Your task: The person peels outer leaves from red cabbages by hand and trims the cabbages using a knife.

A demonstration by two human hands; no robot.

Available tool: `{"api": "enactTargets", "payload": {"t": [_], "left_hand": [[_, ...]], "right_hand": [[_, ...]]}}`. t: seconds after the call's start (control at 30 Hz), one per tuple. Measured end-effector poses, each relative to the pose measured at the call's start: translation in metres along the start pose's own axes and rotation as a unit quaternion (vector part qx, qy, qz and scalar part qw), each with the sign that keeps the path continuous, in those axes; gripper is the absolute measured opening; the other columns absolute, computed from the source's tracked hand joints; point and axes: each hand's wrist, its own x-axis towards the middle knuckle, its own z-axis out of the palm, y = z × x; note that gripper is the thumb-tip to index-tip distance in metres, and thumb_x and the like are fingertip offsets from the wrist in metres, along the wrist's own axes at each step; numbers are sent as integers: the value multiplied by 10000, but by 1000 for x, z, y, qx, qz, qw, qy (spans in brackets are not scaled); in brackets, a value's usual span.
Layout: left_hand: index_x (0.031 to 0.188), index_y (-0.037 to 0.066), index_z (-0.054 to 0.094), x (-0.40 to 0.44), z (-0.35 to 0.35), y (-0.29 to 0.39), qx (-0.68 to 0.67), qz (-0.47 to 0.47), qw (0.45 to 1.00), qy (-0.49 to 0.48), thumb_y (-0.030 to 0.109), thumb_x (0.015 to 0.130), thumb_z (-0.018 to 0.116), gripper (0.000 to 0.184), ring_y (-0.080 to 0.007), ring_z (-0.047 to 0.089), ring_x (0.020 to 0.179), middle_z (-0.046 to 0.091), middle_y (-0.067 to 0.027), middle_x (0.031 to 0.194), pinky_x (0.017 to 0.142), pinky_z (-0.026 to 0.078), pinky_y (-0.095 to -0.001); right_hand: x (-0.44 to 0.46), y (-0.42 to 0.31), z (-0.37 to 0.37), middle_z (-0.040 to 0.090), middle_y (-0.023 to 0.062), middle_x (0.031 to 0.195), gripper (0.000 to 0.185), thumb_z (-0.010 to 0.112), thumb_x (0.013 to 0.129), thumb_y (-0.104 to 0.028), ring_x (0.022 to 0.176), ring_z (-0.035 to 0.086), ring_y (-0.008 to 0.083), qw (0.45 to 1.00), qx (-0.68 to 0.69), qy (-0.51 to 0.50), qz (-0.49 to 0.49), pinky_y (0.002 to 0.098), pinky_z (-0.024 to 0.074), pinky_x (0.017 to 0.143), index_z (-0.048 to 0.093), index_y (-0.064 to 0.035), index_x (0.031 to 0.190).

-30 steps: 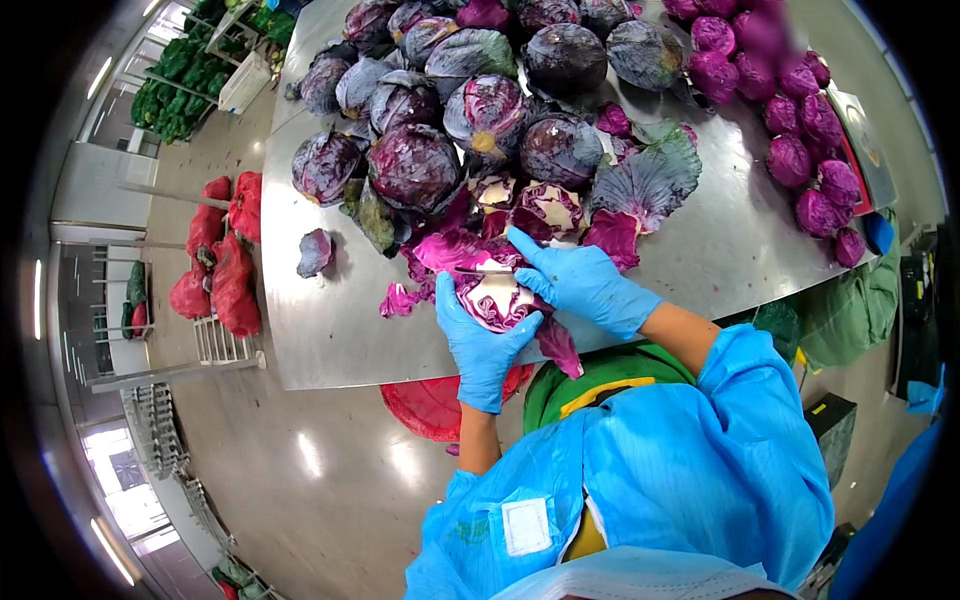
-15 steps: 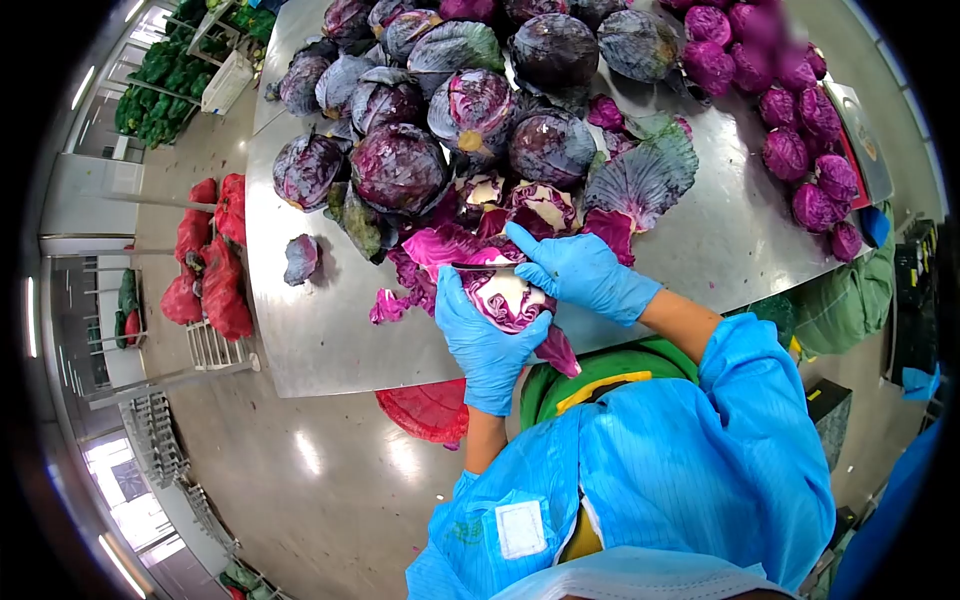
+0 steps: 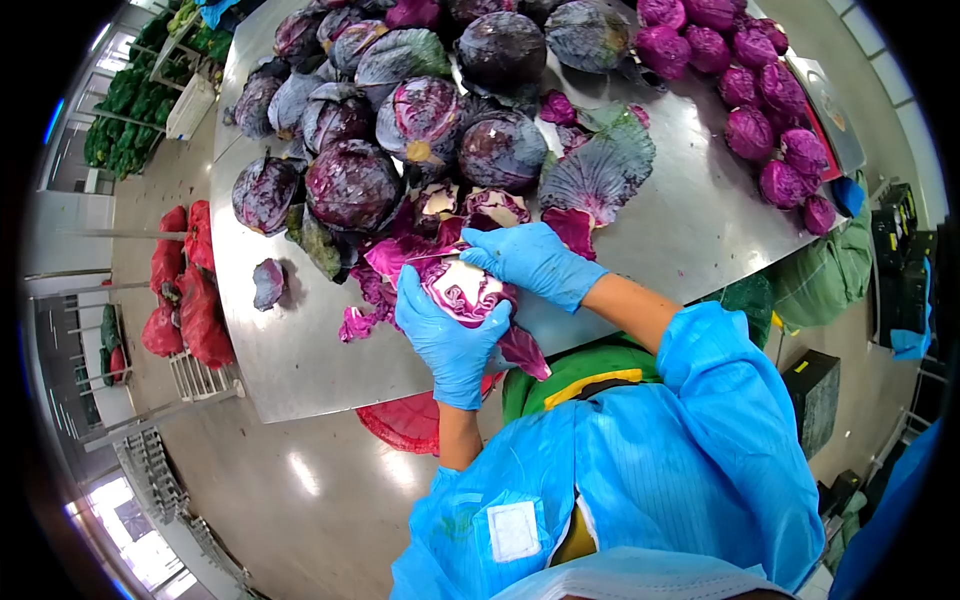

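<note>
My left hand (image 3: 448, 345), in a blue glove, grips a red cabbage (image 3: 466, 290) from below and the left. The cabbage's cut face shows white core and purple folds, and a loose leaf (image 3: 524, 352) hangs at its lower right. In my right hand (image 3: 540, 262), also gloved, is a knife (image 3: 434, 254); its thin blade lies along the cabbage's top edge, and its handle is hidden by the fingers. Purple leaf trimmings (image 3: 372, 300) lie left of the cabbage. Just beyond it sit trimmed pieces with pale cut faces (image 3: 496, 207).
Several untrimmed dark cabbages (image 3: 354, 184) crowd the far left of the metal table (image 3: 690, 220). Peeled bright purple ones (image 3: 748, 134) line its right side. A large outer leaf (image 3: 605, 175) lies mid-table. Red mesh sacks (image 3: 195, 300) stand left, and a green sack (image 3: 822, 275) is at right.
The whole view has shifted, so the table and hands appear further left. The knife blade has moved slightly across the cabbage's top edge, and both hands keep their grip.
</note>
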Motion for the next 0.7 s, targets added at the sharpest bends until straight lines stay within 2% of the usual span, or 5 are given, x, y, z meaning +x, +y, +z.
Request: {"api": "enactTargets", "payload": {"t": [0.1, 0.3, 0.5, 0.63, 0.7], "left_hand": [[1459, -32, 294, -11, 4, 20, 54, 101, 993, 14, 367, 512, 898, 1192, -418, 396, 1282, 402, -251, 1403, 1081, 334, -504], [1475, -48, 274, -11, -29, -20, 6, 87, 995, -58, 445, 556, 883, 1208, -439, 387, 1313, 382, -266, 1458, 1119, 289, -525], [1352, -16, 465, -9, -12, -3, 130, -61, 989, 44, 604, 622, 828, 1024, -452, 382, 1329, 465, -226, 1409, 1086, 318, -526], [1402, 37, 443, -36, -25, -28, 39, -112, 990, 73, 499, 663, 851, 963, -443, 340, 1374, 394, -250, 1457, 1122, 290, -503], [1550, 69, 215, -66, -32, -54, -118, -214, 965, 97, 345, 694, 855, 1104, -349, 280, 1425, 269, -203, 1547, 1179, 235, -469]], "right_hand": [[25, 13, -25, 694, 188, 916, 583, 370, 999, -550, 846, 671, 387, 989, -60, -91, 101, 507, 530, 699, 673, -54, 958], [17, 31, -12, 669, 204, 801, 600, 713, 799, -587, 793, 677, 349, 914, 292, -128, 252, 419, 521, 724, 679, -10, 958], [-20, -25, 5, 684, 121, 817, 206, 674, 884, -315, 732, 663, 341, 989, 74, 92, -89, 414, 534, 624, 672, -110, 913], [-45, 13, 4, 682, 138, 800, 240, 697, 878, -320, 686, 672, 284, 963, 178, 151, 133, 380, 539, 616, 702, -91, 948], [-63, 50, -14, 703, 137, 838, 308, 719, 862, -347, 715, 690, 263, 948, 157, 118, 252, 371, 547, 641, 721, -88, 1027]]}}
